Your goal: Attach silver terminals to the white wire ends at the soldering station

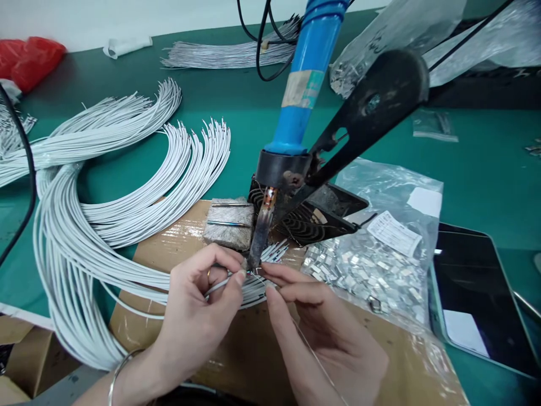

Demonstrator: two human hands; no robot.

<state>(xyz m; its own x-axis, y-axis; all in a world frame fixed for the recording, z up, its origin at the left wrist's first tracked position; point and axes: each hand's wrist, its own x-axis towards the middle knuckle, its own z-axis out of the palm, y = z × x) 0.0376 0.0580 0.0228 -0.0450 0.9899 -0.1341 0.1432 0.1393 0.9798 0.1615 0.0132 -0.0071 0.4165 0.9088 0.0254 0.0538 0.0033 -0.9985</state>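
Observation:
My left hand (198,321) pinches a white wire (217,286) between thumb and forefinger, its end close under the soldering iron's tip. In my right hand (329,332), thumb and fingers are closed on a thin strand of solder wire (313,354), which trails down toward the bottom edge. The blue-handled soldering iron (298,121) points downward, clamped in a black metal holder (372,107). Its dark tip (261,237) meets the small spot between my fingertips; whether it touches the wire I cannot make out. More white wire ends (274,251) lie just behind the tip.
A large bundle of white wires (59,225) curves across the left side. Behind the iron are a wrapped block (229,223) and a black fan (308,220). To the right lie a clear bag of small metal parts (363,270) and a dark tablet (477,287). Cardboard (236,355) covers the work area.

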